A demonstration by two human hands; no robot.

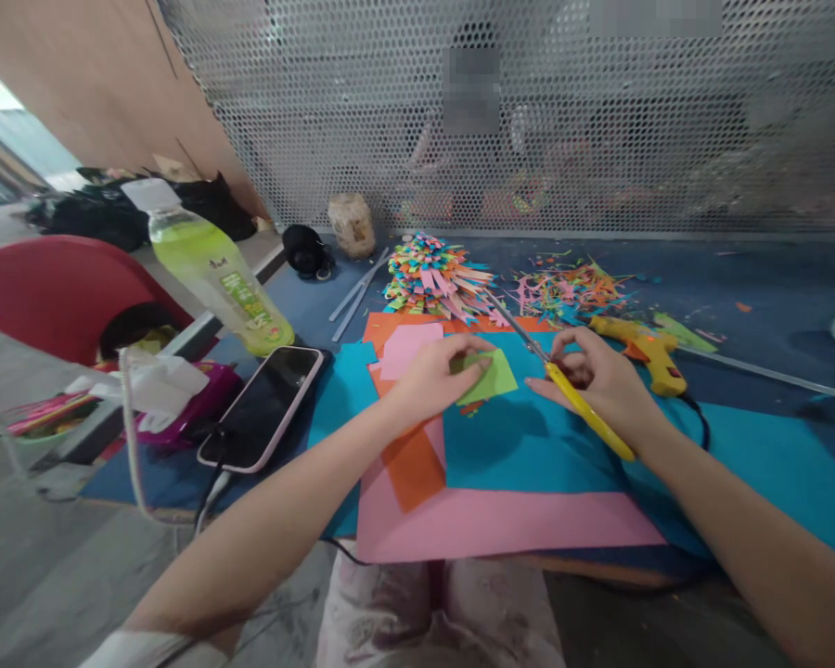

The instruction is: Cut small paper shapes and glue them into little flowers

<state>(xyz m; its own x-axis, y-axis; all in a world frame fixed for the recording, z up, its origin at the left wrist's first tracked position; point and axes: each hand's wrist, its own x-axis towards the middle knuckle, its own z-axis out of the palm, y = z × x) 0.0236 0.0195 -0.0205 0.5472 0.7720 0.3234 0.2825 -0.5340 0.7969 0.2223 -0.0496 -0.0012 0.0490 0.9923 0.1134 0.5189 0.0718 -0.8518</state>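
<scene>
My left hand (pixel 440 371) pinches a small light-green piece of paper (pixel 495 375) between thumb and fingers, above a blue paper sheet (pixel 529 455). In my right hand (pixel 602 376) are scissors with yellow handles (pixel 588 413), their metal blades pointing up and to the left, apart from the green paper. Under the blue sheet lies a larger pink sheet (pixel 507 529). An orange strip (pixel 414 468) and a small pink piece (pixel 410 345) lie left of it. Beyond my hands stands a fringed, multicoloured paper cone (pixel 435 278).
Paper shreds (pixel 571 289) are heaped at the back. A yellow glue gun (pixel 658 357) lies beside my right hand. At the left are a phone (pixel 268 408) with a cable, a drink bottle (pixel 215 269), a jar (pixel 352 225) and a black round object (pixel 306 251). Perforated metal (pixel 390 121) closes off the back.
</scene>
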